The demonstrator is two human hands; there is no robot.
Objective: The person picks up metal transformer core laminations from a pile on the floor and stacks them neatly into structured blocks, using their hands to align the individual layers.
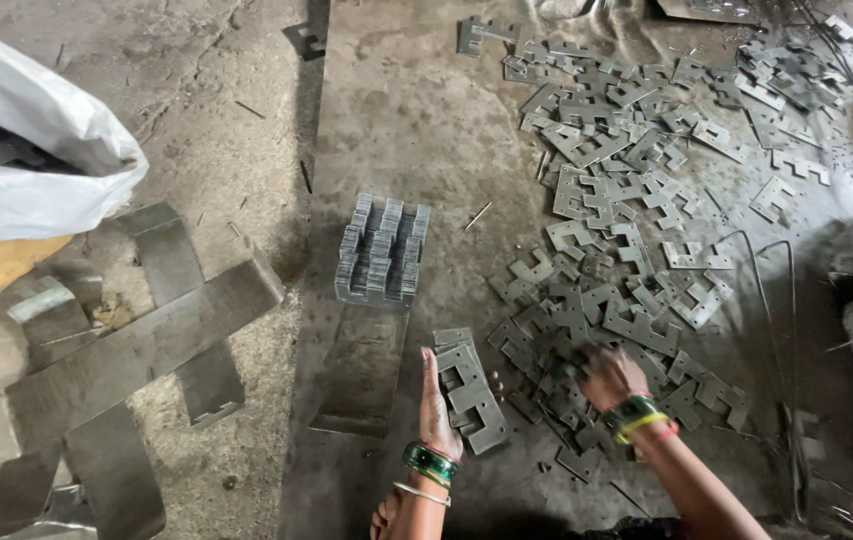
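1. Just right of the upright stack of plates, the left hand closes around a small bundle of notched plates, held on edge on the floor.
2. Farther right of that stack, the right hand lies fingers-down on the scattered plates; its grip is blurred, so I cannot tell.

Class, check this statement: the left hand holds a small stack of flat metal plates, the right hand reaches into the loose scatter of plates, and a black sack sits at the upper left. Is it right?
Not quite. The sack is white, not black, as the head view shows. The left hand does hold a small stack of plates, and the right hand reaches into the loose plates.
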